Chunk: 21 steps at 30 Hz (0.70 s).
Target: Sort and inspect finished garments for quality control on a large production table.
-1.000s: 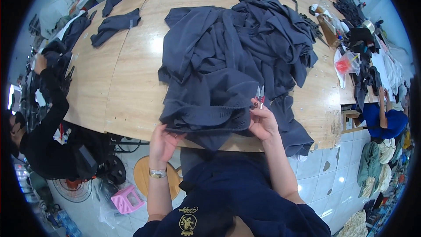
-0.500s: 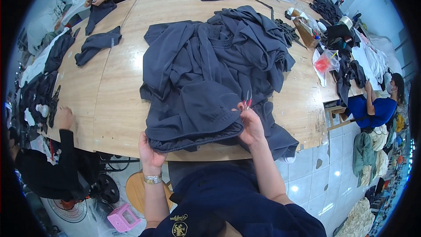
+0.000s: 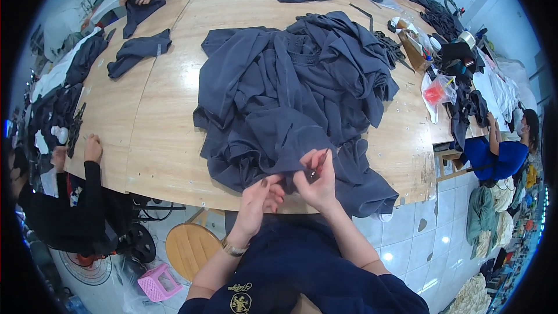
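Observation:
A heap of dark blue-grey garments (image 3: 273,99) lies in front of me, with gathered elastic edges showing on some. At the heap's near edge, my left hand (image 3: 258,200) is closed, its bent fingers pinching a garment's edge. Close beside it, my right hand (image 3: 318,186) curls around small red-handled snips (image 3: 314,173), mostly hidden by the fingers. Its thumb and fingertips also touch the cloth. The pinched part of the garment is largely hidden between both hands.
A separate dark cloth piece (image 3: 139,53) lies at the table's left. A red drink cup (image 3: 436,90) and a brown box (image 3: 414,51) stand right. Co-workers sit around the wooden table (image 3: 165,134); a round stool (image 3: 193,250) and pink plastic stool (image 3: 160,282) stand below left.
My left hand has moved right, toward my right hand. The elastic opening that was spread between my hands is now bunched together. My right hand has shifted slightly left and turned inward.

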Motion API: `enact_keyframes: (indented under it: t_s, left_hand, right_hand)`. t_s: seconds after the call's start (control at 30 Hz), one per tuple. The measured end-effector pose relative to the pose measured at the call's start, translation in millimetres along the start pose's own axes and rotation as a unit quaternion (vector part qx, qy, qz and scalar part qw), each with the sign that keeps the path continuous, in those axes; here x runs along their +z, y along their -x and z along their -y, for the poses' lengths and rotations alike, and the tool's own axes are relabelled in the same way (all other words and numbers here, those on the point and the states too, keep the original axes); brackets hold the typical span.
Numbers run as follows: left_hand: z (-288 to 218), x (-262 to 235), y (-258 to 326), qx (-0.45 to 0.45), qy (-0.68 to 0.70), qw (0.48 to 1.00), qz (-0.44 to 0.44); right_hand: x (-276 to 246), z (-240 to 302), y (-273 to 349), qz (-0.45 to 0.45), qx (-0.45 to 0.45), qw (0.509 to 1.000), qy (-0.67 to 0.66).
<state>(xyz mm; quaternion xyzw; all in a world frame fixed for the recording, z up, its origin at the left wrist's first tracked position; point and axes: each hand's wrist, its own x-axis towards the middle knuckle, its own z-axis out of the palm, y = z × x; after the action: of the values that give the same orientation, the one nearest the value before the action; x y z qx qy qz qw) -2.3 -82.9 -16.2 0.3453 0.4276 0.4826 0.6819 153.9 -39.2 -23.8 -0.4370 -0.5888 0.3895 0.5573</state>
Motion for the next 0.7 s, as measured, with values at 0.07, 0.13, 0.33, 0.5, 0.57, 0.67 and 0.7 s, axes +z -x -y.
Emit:
enact_keyframes:
  t_s: [0.07, 0.13, 0.33, 0.5, 0.57, 0.67, 0.7]
  left_hand:
    - [6, 1, -15, -0.037, 0.170, 0.985, 0.011]
    - [-4, 5, -22, -0.064, 0.244, 0.968, -0.017]
    - [-19, -7, -24, -0.038, 0.293, 0.955, 0.027]
    - [-35, 4, -21, -0.028, 0.307, 0.951, 0.006]
    - [-35, 7, -21, -0.022, 0.309, 0.951, -0.002]
    - [-33, 11, -20, -0.012, 0.313, 0.950, 0.002]
    - [-33, 12, -20, -0.008, 0.308, 0.951, -0.012]
  right_hand:
    - [2, 8, 2, 0.023, -0.101, 0.991, 0.082]
    - [3, 11, 8, 0.053, -0.116, 0.988, 0.086]
    - [-9, 12, 7, 0.097, -0.044, 0.994, -0.004]
    - [-13, 12, 3, 0.097, -0.010, 0.990, 0.098]
    - [-12, 15, 1, 0.100, -0.041, 0.985, 0.138]
    - [-9, 16, 1, 0.099, -0.081, 0.973, 0.192]
    - [-9, 16, 0, 0.098, -0.081, 0.973, 0.192]
